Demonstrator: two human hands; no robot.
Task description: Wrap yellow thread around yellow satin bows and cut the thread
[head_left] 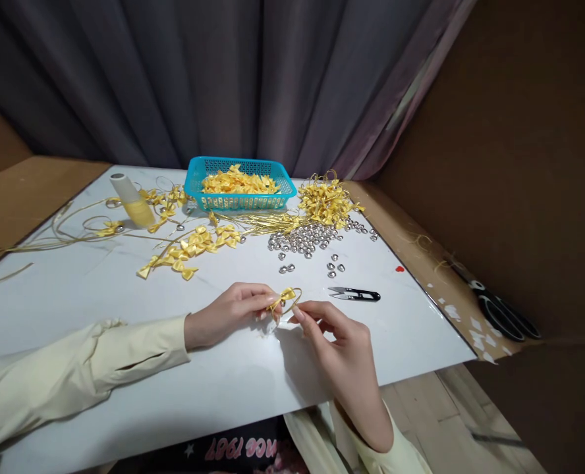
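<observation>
Between finger and thumb, my left hand [240, 306] pinches a small yellow ribbon bow [287, 294] above the front of the white tabletop. A thin gold cord [300, 294] curves in a loop from the bow, and my right hand [334, 326] pinches it at the right. Close under the bow sits a small silvery bead, partly hidden by the fingers. Beyond my right hand lie black thread snips [359, 294], and many silver beads [307, 238] are spread in a pile further back.
A turquoise basket [191, 181] of yellow bows stands at the back. Loose bows [201, 243], gold cords [267, 222] and a bundle of finished-looking bows [327, 201] lie around it. A glue bottle [132, 201] stands left. Black-handled scissors [500, 316] rest on cardboard at right.
</observation>
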